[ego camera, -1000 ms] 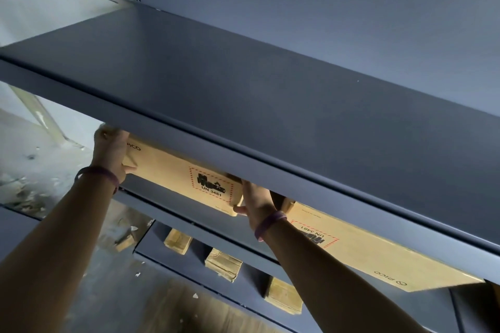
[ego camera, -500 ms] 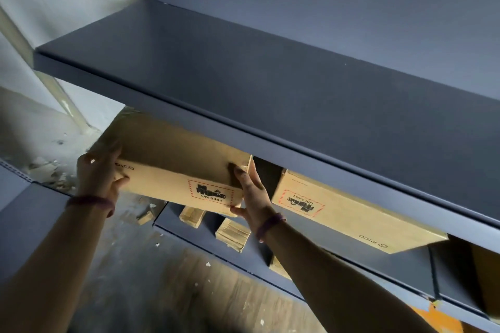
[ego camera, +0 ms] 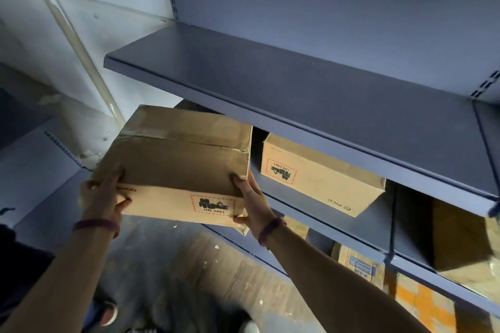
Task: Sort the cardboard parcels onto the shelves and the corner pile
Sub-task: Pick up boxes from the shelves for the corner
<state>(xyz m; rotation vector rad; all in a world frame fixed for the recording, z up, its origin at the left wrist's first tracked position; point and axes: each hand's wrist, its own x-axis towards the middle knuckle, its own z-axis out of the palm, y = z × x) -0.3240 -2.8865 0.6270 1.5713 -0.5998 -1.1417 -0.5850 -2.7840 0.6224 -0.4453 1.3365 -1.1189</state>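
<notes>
Two grips carry one cardboard parcel (ego camera: 178, 165) in the air just in front of the left end of the middle shelf (ego camera: 292, 204). Its far edge reaches under the front lip of the top shelf (ego camera: 297, 84), and its near face, with the red-bordered UN 3481 mark, tips down toward the person. The left grip (ego camera: 104, 197) clamps the near left corner, fingers over the top face and thumb on the printed face. The right grip (ego camera: 253, 203) is closed round the near right corner, fingers hooked over the top and palm pressed to the end. Neither seems to support the underside much, so the hold likely depends on squeeze, and the creased top suggests soft board that could buckle. Sliding a palm further beneath would steady it. Whichever spot the parcel is bound for, its far edge should stay low enough to clear the top shelf's lip, and it should be levelled before it travels. A second parcel (ego camera: 319, 181) lies on the middle shelf just to the right, near but apart, so the right knuckles need room there. More boxes (ego camera: 359, 265) sit on the shelves below, so the load should not dip in passing.
</notes>
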